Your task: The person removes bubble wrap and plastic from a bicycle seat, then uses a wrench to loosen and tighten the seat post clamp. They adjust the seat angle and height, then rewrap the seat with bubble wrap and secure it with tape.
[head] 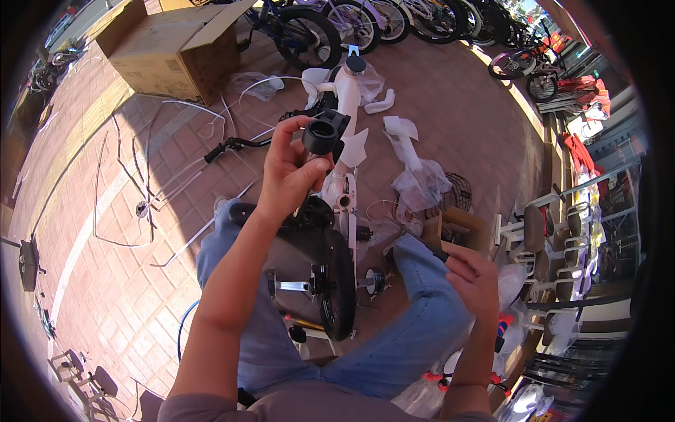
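Observation:
My left hand [292, 169] grips a black hollow round bicycle part [320, 136], its open end turned up toward me. Below this hand is a black bicycle saddle [300, 237]; I cannot tell whether the two are joined. Between my legs stands a small white bicycle frame [347, 95], partly wrapped, with a black-tyred wheel [337, 295] nearest me. Beside my knee, my right hand [473, 279] is closed around a thin dark tool [431, 250], whose kind is unclear. The handlebar's black grip [215, 153] sticks out to the left of the frame.
An opened cardboard box [163, 58] stands at the far left, near a row of bicycles [358, 24]. Loose straps [124, 245] lie on the brick paving. To the right are plastic wrapping [419, 182], a black wire basket [457, 192] and a small carton [472, 219].

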`<state>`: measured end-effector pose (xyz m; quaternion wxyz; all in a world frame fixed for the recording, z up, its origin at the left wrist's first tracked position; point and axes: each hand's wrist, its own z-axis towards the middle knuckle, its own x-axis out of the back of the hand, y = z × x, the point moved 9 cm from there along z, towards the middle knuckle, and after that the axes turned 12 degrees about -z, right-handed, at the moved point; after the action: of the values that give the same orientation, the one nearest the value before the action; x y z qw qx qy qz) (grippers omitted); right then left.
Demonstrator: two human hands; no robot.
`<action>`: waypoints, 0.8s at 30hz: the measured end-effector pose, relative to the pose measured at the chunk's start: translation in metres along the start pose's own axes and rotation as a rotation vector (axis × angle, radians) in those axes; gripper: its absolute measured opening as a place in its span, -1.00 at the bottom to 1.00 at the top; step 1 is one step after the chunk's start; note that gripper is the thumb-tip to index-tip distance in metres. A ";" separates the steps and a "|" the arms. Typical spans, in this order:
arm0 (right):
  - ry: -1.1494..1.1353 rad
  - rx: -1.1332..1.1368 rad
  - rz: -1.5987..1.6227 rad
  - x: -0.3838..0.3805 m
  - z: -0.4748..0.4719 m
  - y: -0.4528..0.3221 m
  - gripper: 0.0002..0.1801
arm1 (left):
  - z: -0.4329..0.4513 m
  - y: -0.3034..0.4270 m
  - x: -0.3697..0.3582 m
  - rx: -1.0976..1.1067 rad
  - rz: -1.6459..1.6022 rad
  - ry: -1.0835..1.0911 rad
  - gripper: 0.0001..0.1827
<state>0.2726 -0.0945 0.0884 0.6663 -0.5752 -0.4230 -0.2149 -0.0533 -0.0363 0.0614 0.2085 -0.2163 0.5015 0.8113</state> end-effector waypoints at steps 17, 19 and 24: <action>0.414 0.062 0.506 -0.007 0.005 -0.074 -0.57 | -0.003 0.011 -0.010 0.139 -0.305 -0.094 -0.41; 0.398 0.071 0.506 -0.008 0.005 -0.077 -0.58 | -0.004 0.012 -0.009 0.141 -0.272 -0.091 -0.42; 0.395 0.034 0.550 -0.011 0.004 -0.080 -0.60 | -0.006 0.009 -0.010 0.147 -0.259 -0.081 -0.43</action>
<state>0.2028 -0.1123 0.1263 0.7780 -0.6038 -0.1181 -0.1272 -0.0496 -0.0469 0.0709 0.3466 -0.2302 0.5188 0.7468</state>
